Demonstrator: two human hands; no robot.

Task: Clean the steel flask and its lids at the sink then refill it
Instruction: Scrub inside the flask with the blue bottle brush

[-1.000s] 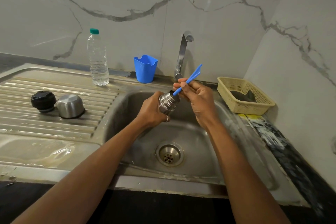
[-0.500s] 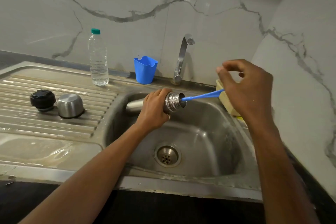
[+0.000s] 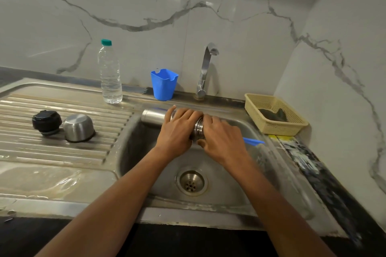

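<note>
1. Lying on the draining ridges well to the left of both hands are the flask's two lids, the black stopper (image 3: 47,122) and the steel cup lid (image 3: 78,128), touching each other and not yet in the sink (image 3: 133,152).
2. Behind them stands a water bottle (image 3: 110,73), likely the refill source; a blue cup (image 3: 164,84) and the tap (image 3: 205,68), not running, sit just beyond the fingers.
3. Half a second ago the left hand (image 3: 177,131) held the steel flask (image 3: 154,115) alone; it keeps its fingers wrapped round the body, flask level over the basin.
4. The right hand (image 3: 222,138) has closed over the mouth, the blue brush (image 3: 253,141) no longer in the neck but poking out beside its palm.
5. That suggests shaking or sealing after scrubbing; nothing blocks the tap, though the basket (image 3: 275,119) crowds the right.
</note>
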